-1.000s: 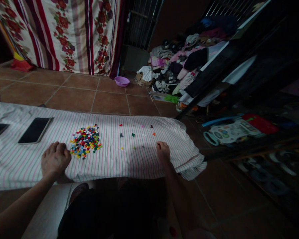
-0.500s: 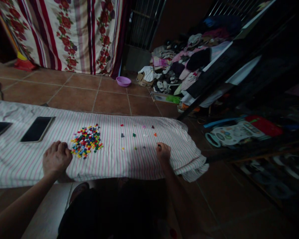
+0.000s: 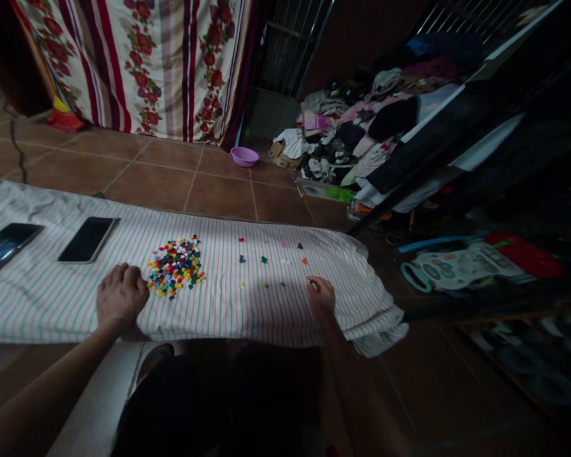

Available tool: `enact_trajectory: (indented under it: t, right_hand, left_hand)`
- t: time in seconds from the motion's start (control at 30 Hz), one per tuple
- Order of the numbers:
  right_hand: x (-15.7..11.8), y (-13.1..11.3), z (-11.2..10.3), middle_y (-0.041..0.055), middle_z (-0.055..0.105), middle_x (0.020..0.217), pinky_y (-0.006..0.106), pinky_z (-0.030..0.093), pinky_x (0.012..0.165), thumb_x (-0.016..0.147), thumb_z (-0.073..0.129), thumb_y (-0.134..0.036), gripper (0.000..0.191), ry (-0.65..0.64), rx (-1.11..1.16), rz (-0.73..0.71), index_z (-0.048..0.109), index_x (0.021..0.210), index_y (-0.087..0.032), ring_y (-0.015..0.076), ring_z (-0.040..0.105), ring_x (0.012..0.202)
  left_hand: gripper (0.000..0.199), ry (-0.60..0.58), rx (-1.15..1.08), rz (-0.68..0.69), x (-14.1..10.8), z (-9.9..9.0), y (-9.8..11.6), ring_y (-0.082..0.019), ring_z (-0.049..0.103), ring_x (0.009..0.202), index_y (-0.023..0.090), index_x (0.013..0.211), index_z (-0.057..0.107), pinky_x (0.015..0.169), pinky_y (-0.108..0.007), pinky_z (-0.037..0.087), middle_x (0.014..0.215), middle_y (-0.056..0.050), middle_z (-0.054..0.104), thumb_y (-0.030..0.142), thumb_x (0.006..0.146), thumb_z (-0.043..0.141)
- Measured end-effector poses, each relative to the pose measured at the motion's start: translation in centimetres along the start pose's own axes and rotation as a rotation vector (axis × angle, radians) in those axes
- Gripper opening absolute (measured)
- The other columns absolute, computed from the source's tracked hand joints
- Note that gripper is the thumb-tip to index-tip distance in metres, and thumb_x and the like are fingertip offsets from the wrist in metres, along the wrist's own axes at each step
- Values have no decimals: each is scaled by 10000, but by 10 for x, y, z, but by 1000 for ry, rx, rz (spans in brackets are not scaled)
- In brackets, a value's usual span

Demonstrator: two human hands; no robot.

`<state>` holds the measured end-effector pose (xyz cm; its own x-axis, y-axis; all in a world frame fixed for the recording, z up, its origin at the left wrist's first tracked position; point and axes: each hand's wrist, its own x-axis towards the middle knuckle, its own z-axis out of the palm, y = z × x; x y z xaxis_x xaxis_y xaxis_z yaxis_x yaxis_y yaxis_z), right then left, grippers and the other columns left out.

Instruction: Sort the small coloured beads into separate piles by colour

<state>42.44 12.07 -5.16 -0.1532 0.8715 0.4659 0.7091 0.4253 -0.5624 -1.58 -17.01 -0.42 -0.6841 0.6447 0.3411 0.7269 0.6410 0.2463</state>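
A heap of small multicoloured plastic pieces [image 3: 176, 266] lies on a striped cloth [image 3: 219, 311]. Just left of the heap rests my left hand [image 3: 122, 295], its fingers curled under and its inside hidden. To the right, small pieces are laid out in spaced rows, among them a dark green piece [image 3: 264, 259], an orange piece [image 3: 304, 260] and a grey piece [image 3: 282, 284]. My right hand [image 3: 322, 295] is low over the cloth, right of the nearest row. Its thumb and forefinger pinch a small dark piece, too small to make out in shape.
Two phones lie on the cloth at the left, a light-edged phone [image 3: 88, 240] and a dark phone [image 3: 8, 249]. Beyond the cloth's far edge are a tiled floor [image 3: 214, 193], a purple basin [image 3: 244, 157] and a heap of clothes [image 3: 352, 120]. A flowered curtain [image 3: 171, 70] hangs behind.
The view has swung slightly left, so everything sits further right in the picture. Both hands keep nearly the same places on the cloth, and the laid-out pieces have not moved.
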Motion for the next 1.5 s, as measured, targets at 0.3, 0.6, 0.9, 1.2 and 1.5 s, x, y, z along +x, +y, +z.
enact_trajectory:
  t: [0.3, 0.6, 0.9, 1.2, 1.5]
  right_hand:
    - [10, -33, -4, 122, 709, 849, 390, 511, 754, 801, 470, -386, 302, 133, 13, -48, 703, 828, -196, 245, 624, 789]
    - [-3, -140, 54, 95, 707, 941, 335, 547, 703, 851, 468, -318, 293, -130, 255, -179, 725, 919, -195, 197, 638, 769]
    - [-32, -229, 115, 67, 674, 919, 300, 545, 750, 903, 494, -209, 267, -496, 390, -423, 754, 961, -210, 173, 641, 788]
    - [-55, -271, 137, 55, 616, 979, 284, 522, 876, 913, 538, -137, 285, -624, 251, -537, 763, 1060, -233, 167, 619, 936]
    - [-50, -285, 140, 62, 607, 1018, 295, 512, 910, 912, 536, -134, 303, -655, 102, -542, 766, 1070, -251, 181, 609, 976]
  left_hand:
    - [334, -15, 8, -21, 1, 1, 1, -317, 503, 1277, 150, 1091, 640, 1063, -464, 374, 1313, -179, 599, 264, 882, 407]
    - [340, -9, -15, 0, 0, 7, -5, -321, 477, 1310, 148, 1114, 633, 1073, -467, 357, 1347, -180, 578, 260, 895, 399]
    - [354, -19, 3, 2, 1, 12, -7, -331, 452, 1351, 132, 1147, 626, 1114, -469, 333, 1372, -189, 568, 241, 908, 388]
    - [332, -26, -33, -8, 2, 9, -5, -333, 468, 1347, 129, 1128, 638, 1125, -481, 343, 1364, -195, 576, 214, 882, 432]
    - [326, -5, -15, -7, 1, 12, -5, -349, 473, 1344, 134, 1125, 632, 1117, -489, 360, 1369, -179, 577, 226, 891, 425]
